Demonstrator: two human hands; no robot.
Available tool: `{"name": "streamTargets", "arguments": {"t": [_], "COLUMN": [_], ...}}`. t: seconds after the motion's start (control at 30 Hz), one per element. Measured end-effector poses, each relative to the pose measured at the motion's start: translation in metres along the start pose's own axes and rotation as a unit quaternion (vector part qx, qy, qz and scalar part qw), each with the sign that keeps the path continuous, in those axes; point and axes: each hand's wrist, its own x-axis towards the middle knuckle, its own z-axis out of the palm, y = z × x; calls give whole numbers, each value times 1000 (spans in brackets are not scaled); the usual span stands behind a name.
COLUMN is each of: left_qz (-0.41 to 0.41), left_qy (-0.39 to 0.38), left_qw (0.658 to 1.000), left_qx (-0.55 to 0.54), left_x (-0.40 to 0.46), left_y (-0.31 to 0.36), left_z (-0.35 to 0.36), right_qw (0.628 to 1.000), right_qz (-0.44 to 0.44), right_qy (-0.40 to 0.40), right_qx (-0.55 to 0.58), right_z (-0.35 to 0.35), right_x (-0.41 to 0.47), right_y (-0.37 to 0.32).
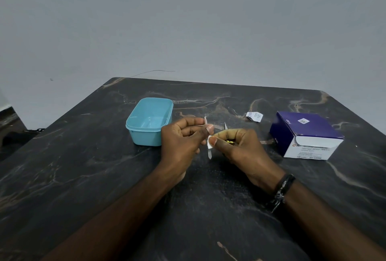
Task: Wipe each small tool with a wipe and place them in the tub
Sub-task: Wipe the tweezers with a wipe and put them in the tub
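Above the middle of the dark marble-patterned table (83, 177), a small slim pale tool (209, 154) is held upright in the left hand (181, 143), pinched between thumb and curled fingers, its lower tip pointing down toward the table. The small white folded wipe (209, 144) is pinched against the tool's shaft by the thumb and forefinger of the right hand (240, 148); something yellow is partly visible inside that hand, but what it is cannot be told. The light blue rectangular plastic tub (149, 121) stands just beside the left hand, uncovered, and appears to hold nothing yet. Another small metal tool (225, 126) lies beyond the hands. A torn white wipe sachet (254, 116) and a purple-and-white cardboard box of swabs (305, 135) lie to the right, well apart from the tub. Slippage is judged the main risk: the tool is thin and possibly wet, so a firm wiping stroke could pull it from the pinch and drop it onto the table. The path to the tub is short and unobstructed; the near table edge is well clear.
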Motion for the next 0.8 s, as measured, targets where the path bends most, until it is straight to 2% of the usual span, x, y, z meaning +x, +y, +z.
{"name": "streamTargets", "arguments": {"t": [0.33, 0.63, 0.8], "left_qz": [17, 15, 34], "left_qy": [30, 9, 20], "left_qw": [999, 1000, 999], "left_qx": [-42, -23, -26], "left_x": [3, -1, 1], "left_y": [5, 3, 2], "left_z": [-3, 2, -1], "right_qw": [998, 998, 996], "right_qz": [9, 16, 24], "right_qy": [-47, -47, -77], "right_qx": [-34, 31, 27], "right_z": [3, 3, 3], "right_x": [-3, -5, -7], "right_y": [-1, -8, -9]}}
